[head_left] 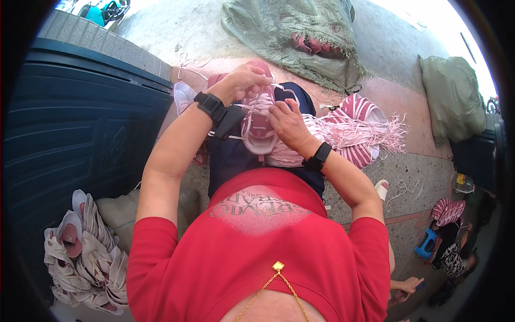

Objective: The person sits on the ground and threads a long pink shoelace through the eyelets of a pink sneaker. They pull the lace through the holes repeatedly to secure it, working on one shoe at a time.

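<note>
A pink shoe (259, 127) with white trim rests across my lap, its heel end toward me. A white shoelace (281, 87) rises from it. My left hand (242, 81) is closed in a pinch on the lace above the far part of the shoe. Just to the right, my right hand (289, 124) also has its fingers closed on the lace, over the shoe's side; the fingertips partly hide it. Under and beside my right wrist lies a thick bundle of pale pink laces (343, 133). A dark device (229, 122) hangs by my left wrist.
Pink-and-white striped shoe pieces (365, 110) lie beyond the laces. A large green woven sack (292, 37) with pink items showing sits ahead; another sack (451, 96) stands right. A dark blue panelled door (80, 115) borders the left, above piled white shoes (88, 257). People sit at lower right.
</note>
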`<action>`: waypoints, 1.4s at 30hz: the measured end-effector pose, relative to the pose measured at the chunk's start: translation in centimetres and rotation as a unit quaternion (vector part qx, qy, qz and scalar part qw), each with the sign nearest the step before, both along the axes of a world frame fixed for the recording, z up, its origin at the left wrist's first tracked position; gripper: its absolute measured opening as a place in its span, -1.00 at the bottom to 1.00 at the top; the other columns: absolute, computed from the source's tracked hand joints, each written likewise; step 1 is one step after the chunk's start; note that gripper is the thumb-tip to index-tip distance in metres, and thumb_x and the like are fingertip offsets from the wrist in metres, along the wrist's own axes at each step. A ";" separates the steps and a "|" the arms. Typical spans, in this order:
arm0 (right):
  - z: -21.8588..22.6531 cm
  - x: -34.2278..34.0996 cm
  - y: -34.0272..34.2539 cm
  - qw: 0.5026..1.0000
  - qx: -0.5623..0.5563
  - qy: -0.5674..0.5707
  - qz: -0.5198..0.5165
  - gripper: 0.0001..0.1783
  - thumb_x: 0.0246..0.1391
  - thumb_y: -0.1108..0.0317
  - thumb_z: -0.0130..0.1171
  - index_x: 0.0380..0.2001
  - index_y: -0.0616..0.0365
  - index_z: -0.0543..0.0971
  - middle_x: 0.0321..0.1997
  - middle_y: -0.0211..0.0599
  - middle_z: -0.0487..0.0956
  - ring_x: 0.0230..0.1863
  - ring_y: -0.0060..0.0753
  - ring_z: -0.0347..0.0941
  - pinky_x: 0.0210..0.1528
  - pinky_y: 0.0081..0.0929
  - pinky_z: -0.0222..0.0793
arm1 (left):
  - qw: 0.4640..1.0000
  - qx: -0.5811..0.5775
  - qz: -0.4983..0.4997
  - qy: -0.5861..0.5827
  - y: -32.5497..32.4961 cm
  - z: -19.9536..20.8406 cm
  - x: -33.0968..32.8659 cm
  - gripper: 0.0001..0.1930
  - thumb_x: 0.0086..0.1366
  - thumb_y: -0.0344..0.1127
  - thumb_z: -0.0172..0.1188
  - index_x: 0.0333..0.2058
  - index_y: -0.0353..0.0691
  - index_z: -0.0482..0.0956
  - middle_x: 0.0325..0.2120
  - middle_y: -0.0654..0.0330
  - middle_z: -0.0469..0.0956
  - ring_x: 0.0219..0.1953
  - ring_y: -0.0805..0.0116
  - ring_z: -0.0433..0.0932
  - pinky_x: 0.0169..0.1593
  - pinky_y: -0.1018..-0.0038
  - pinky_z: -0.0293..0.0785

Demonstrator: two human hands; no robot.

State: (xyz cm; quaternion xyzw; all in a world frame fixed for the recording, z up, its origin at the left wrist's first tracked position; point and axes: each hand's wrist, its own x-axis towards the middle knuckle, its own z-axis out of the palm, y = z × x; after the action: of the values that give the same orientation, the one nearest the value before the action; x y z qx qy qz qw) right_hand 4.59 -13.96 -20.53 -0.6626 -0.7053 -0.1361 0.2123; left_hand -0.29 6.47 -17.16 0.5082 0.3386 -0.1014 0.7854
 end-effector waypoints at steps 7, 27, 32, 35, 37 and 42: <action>20.0 2.4 -0.9 0.788 0.325 0.508 0.123 -0.80 0.20 0.41 0.07 -0.21 0.35 0.46 -0.45 -0.23 0.56 -0.48 -0.50 0.48 -0.31 -0.60 0.47 | 0.968 0.156 -0.147 0.128 -5.0 -0.8 1.6 -0.68 0.11 -0.36 0.23 -0.17 -0.28 0.40 -0.59 0.20 0.45 -0.78 0.49 0.37 -0.79 0.56 0.18; -1.0 -4.4 2.9 0.841 -0.215 0.481 -0.125 -0.77 0.04 0.34 0.00 -0.41 0.32 0.53 -0.50 0.02 0.57 -0.43 -0.03 0.53 -0.35 -0.20 0.40 | 0.813 0.499 -0.299 -0.016 0.4 -1.9 -8.0 -0.76 0.21 -0.36 0.05 -0.15 -0.29 0.50 -0.51 0.05 0.54 -0.58 0.19 0.54 -0.56 0.34 0.45; -2.9 -5.9 3.4 0.919 -0.202 0.307 -0.143 -0.79 0.05 0.35 -0.03 -0.40 0.32 0.44 -0.56 0.07 0.55 -0.44 0.05 0.55 -0.38 -0.10 0.45 | 0.576 0.748 -0.319 -0.084 -0.1 -1.7 -10.7 -0.88 0.16 -0.34 0.10 -0.36 -0.23 0.53 -0.57 0.08 0.54 -0.58 0.14 0.57 -0.54 0.35 0.46; -3.4 -6.3 4.1 0.929 -0.230 0.253 -0.140 -0.78 0.05 0.34 -0.03 -0.41 0.34 0.39 -0.60 0.04 0.54 -0.52 0.05 0.54 -0.47 -0.11 0.45 | 0.511 0.794 -0.322 -0.074 -2.4 0.3 -12.2 -0.93 0.14 -0.36 0.08 -0.42 -0.20 0.48 -0.63 0.14 0.51 -0.58 0.19 0.58 -0.56 0.36 0.47; -3.3 -6.5 4.3 0.932 -0.240 0.235 -0.135 -0.77 0.05 0.34 -0.02 -0.41 0.36 0.38 -0.62 0.00 0.54 -0.55 0.01 0.54 -0.53 -0.13 0.44 | 0.514 0.807 -0.288 -0.041 -2.5 -0.4 -13.0 -0.88 0.14 -0.39 0.06 -0.33 -0.20 0.49 -0.66 0.17 0.48 -0.60 0.21 0.57 -0.58 0.38 0.47; -0.5 -3.8 2.2 0.822 -0.265 0.504 -0.006 -0.85 0.09 0.36 -0.05 -0.42 0.25 0.37 -0.67 -0.33 0.36 -0.65 -0.36 0.32 -0.55 -0.42 0.25 | 0.560 0.812 -0.164 0.020 -2.5 -2.3 -13.4 -0.83 0.18 -0.38 0.04 -0.23 -0.20 0.49 -0.64 0.14 0.50 -0.62 0.18 0.56 -0.55 0.37 0.45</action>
State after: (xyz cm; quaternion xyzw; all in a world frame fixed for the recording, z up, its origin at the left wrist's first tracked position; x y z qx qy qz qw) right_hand 0.77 -11.81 -21.00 -0.6738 -0.5051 0.4075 0.3533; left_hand -13.68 3.96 -19.43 0.9757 0.2043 0.0794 0.0044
